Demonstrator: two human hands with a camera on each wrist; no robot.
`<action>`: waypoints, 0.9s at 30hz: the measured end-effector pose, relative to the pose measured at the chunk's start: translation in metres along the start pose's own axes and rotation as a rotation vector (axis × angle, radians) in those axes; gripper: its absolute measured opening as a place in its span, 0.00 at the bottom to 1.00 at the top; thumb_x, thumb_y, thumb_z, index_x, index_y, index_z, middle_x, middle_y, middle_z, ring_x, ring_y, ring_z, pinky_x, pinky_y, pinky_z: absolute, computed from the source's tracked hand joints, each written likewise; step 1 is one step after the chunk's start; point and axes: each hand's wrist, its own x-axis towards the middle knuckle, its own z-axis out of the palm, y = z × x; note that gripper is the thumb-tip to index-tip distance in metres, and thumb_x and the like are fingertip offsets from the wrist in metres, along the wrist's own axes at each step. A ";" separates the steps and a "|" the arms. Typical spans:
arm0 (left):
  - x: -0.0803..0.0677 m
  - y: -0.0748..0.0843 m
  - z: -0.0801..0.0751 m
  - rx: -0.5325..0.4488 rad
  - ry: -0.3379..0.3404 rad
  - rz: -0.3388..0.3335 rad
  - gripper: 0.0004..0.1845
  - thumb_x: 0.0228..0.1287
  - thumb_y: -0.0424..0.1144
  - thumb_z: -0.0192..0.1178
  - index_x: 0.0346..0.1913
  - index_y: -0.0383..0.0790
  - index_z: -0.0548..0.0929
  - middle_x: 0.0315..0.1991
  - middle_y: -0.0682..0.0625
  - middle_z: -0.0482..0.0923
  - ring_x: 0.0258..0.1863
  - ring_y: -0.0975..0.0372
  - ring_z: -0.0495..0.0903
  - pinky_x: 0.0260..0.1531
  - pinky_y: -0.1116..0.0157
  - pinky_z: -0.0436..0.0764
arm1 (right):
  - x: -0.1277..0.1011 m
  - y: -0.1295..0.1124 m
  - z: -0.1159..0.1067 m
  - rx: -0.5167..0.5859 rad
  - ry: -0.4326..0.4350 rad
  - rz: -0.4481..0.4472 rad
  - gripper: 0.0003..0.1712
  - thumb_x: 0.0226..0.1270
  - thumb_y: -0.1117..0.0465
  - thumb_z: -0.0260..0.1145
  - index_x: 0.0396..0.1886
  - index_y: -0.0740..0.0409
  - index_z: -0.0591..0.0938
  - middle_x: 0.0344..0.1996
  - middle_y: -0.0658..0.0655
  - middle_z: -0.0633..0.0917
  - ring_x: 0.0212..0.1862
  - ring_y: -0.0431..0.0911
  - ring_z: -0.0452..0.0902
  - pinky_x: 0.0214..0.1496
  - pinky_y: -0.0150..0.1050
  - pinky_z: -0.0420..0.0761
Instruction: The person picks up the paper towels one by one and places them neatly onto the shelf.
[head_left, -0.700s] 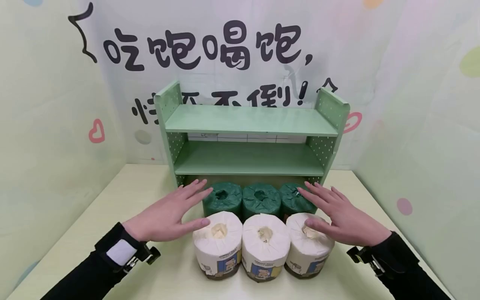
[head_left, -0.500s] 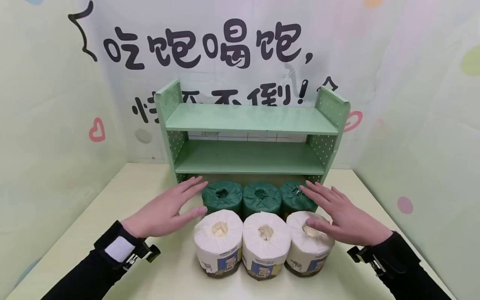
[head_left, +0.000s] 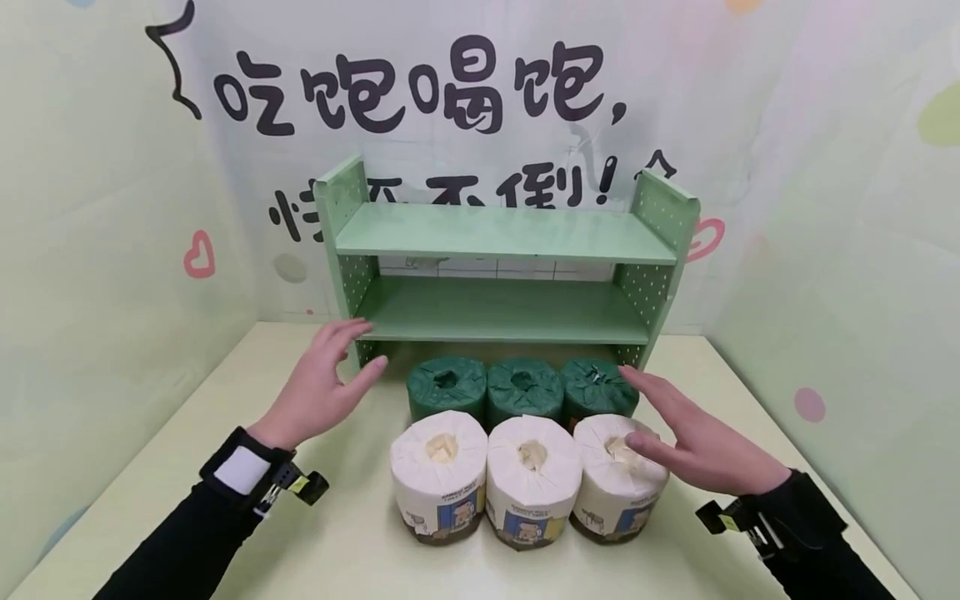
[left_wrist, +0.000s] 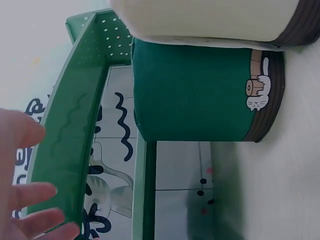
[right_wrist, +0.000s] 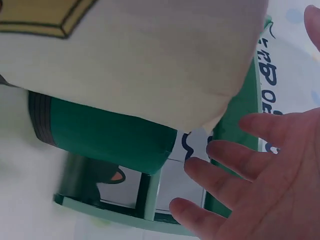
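Three white-wrapped toilet rolls [head_left: 534,500] stand upright in a front row on the table. Close behind them are three green-wrapped toilet rolls [head_left: 523,408]. My left hand [head_left: 311,387] is raised left of the rolls, near the lower left of the green shelf [head_left: 495,312], thumb and fingers apart, holding nothing. In the left wrist view its fingers [left_wrist: 32,195] lie well away from the green roll [left_wrist: 195,95]. My right hand [head_left: 705,442] hovers by the right-hand rolls, its thumb over the right white roll; whether it touches cannot be told. The right wrist view shows its fingers [right_wrist: 220,180] spread.
The green shelf has two visible boards and perforated side panels, standing at the back of the pale table [head_left: 247,500]. A printed backdrop [head_left: 697,100] with large black characters hangs behind it, and pale walls close off both sides.
My left hand has moved up and left, away from the rolls and toward the shelf's left side. The right hand has drawn slightly to the right. All rolls keep their arrangement.
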 end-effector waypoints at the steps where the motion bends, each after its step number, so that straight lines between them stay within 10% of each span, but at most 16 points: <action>1: 0.002 -0.002 0.000 -0.026 0.036 -0.012 0.32 0.81 0.42 0.65 0.78 0.28 0.72 0.80 0.29 0.64 0.78 0.35 0.67 0.70 0.33 0.78 | -0.001 0.000 0.000 0.014 0.006 -0.003 0.50 0.82 0.45 0.68 0.92 0.43 0.52 0.87 0.63 0.61 0.84 0.69 0.60 0.75 0.76 0.71; 7: 0.012 -0.013 0.000 -0.152 0.163 -0.135 0.40 0.80 0.41 0.65 0.84 0.28 0.60 0.85 0.28 0.50 0.82 0.34 0.59 0.76 0.32 0.71 | -0.008 0.004 0.005 0.067 0.023 0.009 0.51 0.82 0.48 0.68 0.92 0.45 0.51 0.88 0.62 0.60 0.84 0.70 0.59 0.75 0.77 0.70; 18: 0.031 -0.048 0.019 -0.332 0.127 -0.296 0.50 0.85 0.48 0.59 0.89 0.32 0.38 0.90 0.31 0.37 0.88 0.34 0.47 0.83 0.35 0.60 | -0.025 0.017 0.024 0.112 0.056 0.009 0.58 0.76 0.52 0.75 0.92 0.52 0.49 0.85 0.67 0.63 0.79 0.71 0.67 0.69 0.74 0.77; 27: 0.048 -0.068 0.037 -0.522 0.140 -0.386 0.42 0.87 0.47 0.54 0.90 0.38 0.47 0.89 0.35 0.52 0.87 0.41 0.57 0.84 0.43 0.64 | -0.032 0.028 0.041 0.213 0.096 -0.048 0.58 0.75 0.56 0.76 0.91 0.55 0.49 0.84 0.72 0.60 0.72 0.75 0.74 0.67 0.40 0.84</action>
